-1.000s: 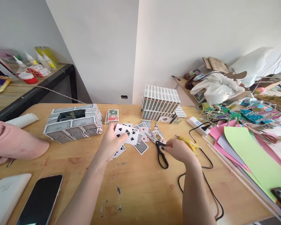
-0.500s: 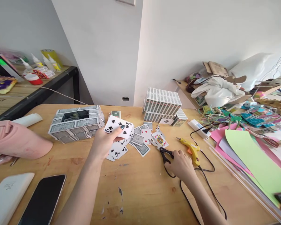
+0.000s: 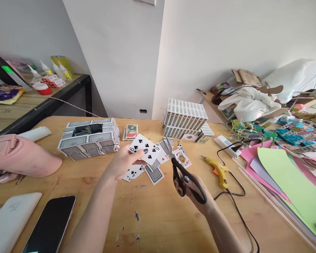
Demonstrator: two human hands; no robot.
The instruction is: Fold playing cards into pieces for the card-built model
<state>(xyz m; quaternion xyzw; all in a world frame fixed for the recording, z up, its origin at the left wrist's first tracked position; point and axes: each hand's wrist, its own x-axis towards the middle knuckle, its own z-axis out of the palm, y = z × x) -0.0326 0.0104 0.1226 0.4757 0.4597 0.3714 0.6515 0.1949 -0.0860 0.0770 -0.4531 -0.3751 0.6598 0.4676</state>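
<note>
A six of spades playing card point(image 3: 144, 148) is pinched in my left hand point(image 3: 124, 162), its face toward me and the thumb on top. My right hand point(image 3: 196, 191) grips black-handled scissors point(image 3: 179, 172), raised off the table with the blades pointing away and slightly parted. Between and beyond my hands lie loose playing cards point(image 3: 155, 173), some face up, some back up. A king or queen face card point(image 3: 183, 158) lies just right of the blades. To the left stands a box covered in playing cards point(image 3: 89, 138), with an opening in its top.
Stacked card packs point(image 3: 184, 117) stand at the back. A yellow glue gun point(image 3: 218, 170) with a trailing cord and a power strip point(image 3: 228, 146) lie right, beside coloured paper point(image 3: 281, 179). A phone point(image 3: 51, 225), white case point(image 3: 15, 219) and pink pouch point(image 3: 23, 156) are left.
My right hand has lifted the scissors off the table and turned them blades up and forward. My left hand has shifted slightly right with the card.
</note>
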